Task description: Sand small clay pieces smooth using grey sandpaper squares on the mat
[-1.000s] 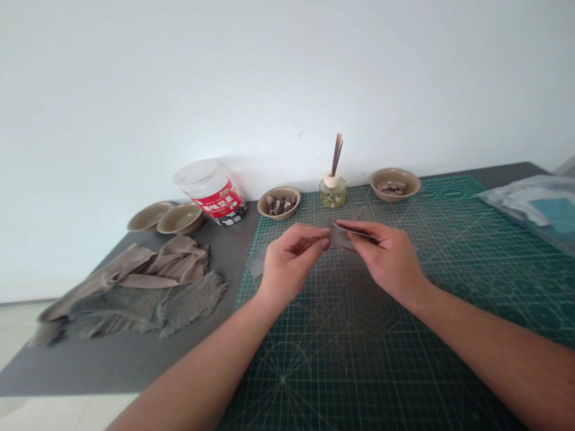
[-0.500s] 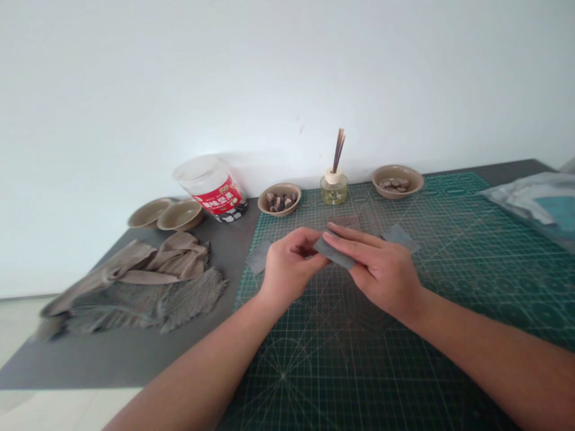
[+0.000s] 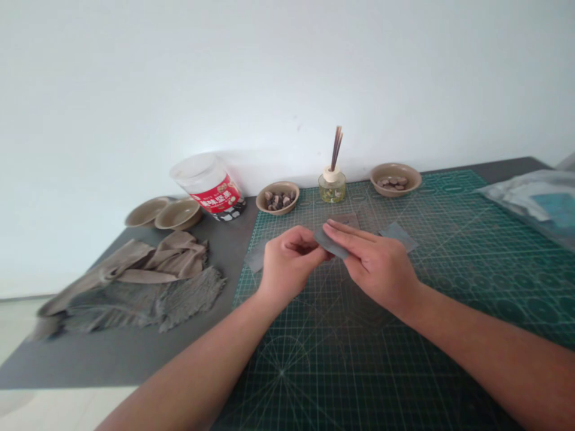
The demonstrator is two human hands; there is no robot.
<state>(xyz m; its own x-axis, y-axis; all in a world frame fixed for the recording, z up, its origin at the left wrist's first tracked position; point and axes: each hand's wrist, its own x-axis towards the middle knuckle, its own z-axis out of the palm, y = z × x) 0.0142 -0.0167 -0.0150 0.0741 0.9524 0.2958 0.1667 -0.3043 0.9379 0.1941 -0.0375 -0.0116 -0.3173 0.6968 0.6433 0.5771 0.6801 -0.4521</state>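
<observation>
A small grey piece of sandpaper (image 3: 329, 242) is bent between my two hands, above the middle of the green cutting mat (image 3: 314, 359). My right hand (image 3: 381, 261) grips it, with the fingers laid along its upper face. My left hand (image 3: 286, 261) is closed in a pinch at the sheet's left edge; whatever lies between its fingertips is hidden. Other grey sheets lie on the mat: one (image 3: 255, 257) left of my left hand, another (image 3: 398, 236) behind my right hand. A brownish flat sheet (image 3: 345, 219) lies just beyond my fingertips.
Along the wall stand a bowl of stone-like pieces (image 3: 277, 209), a reed diffuser (image 3: 332, 187) and a bowl of brown discs (image 3: 395, 191). At left are two nested-looking bowls (image 3: 177, 215), a tilted plastic tub (image 3: 215, 194) and crumpled cloths (image 3: 135, 287). A plastic bag (image 3: 539, 197) lies right.
The sandpaper is more bent and tilted under my right fingers, and my right hand has shifted slightly left. The whole view has moved a little.
</observation>
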